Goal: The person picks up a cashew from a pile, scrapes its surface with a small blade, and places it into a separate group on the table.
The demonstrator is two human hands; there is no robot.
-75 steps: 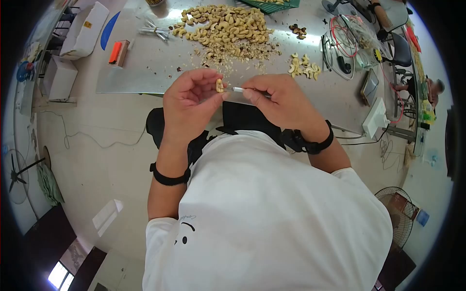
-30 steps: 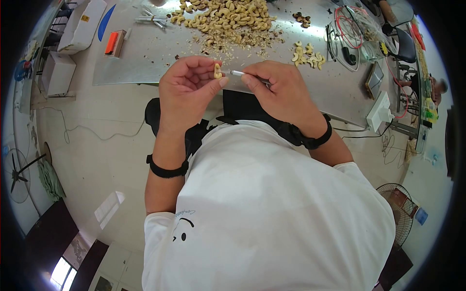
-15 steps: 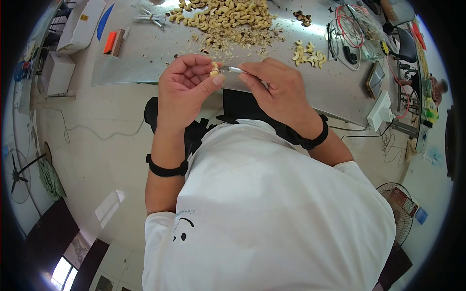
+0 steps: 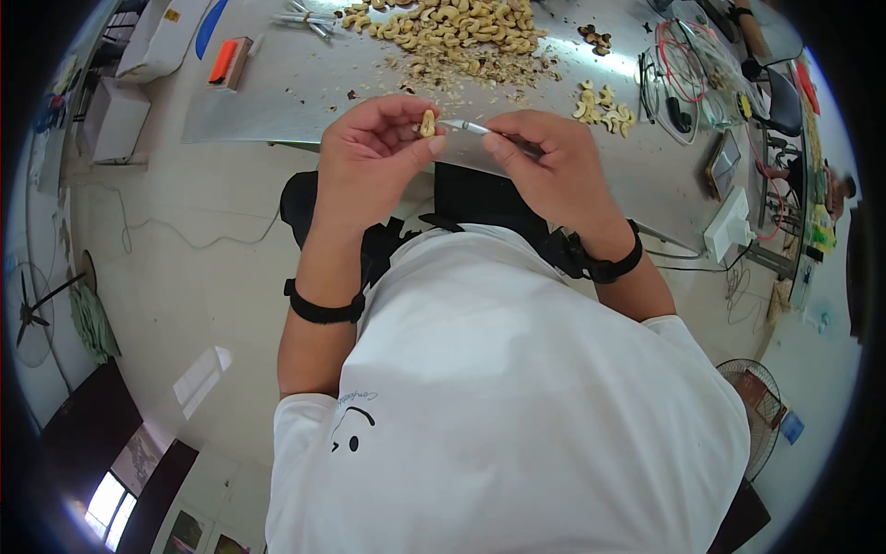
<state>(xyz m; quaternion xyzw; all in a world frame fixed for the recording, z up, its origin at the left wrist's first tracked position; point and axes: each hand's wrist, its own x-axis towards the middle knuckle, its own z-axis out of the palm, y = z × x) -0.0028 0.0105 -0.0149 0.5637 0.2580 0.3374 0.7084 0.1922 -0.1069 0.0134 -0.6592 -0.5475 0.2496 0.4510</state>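
Note:
Between the thumb and fingertips of my left hand (image 4: 378, 162) is a pale cashew nut (image 4: 427, 124). My right hand (image 4: 549, 162) grips a slim silver knife (image 4: 469, 126), its tip pointing left, close beside the nut. Both hands are above the near edge of the metal table (image 4: 277, 102). Beyond them lies a large heap of cashews (image 4: 461, 26), with crumbs and broken bits (image 4: 471, 69) in front of it. A smaller group of cashews (image 4: 604, 111) sits to the right, and a few dark pieces (image 4: 596, 40) lie farther back.
An orange-topped block (image 4: 228, 63) and several metal tools (image 4: 309, 18) lie at the left. Tangled cables (image 4: 678, 78), a phone-like device (image 4: 723, 166) and a white power strip (image 4: 727, 224) are at the right. Part of another person (image 4: 752, 32) shows at the upper right.
The knife tip has drawn slightly away from the nut, which is now more upright in my left fingers. The whole view has shifted, with table items appearing farther right and higher.

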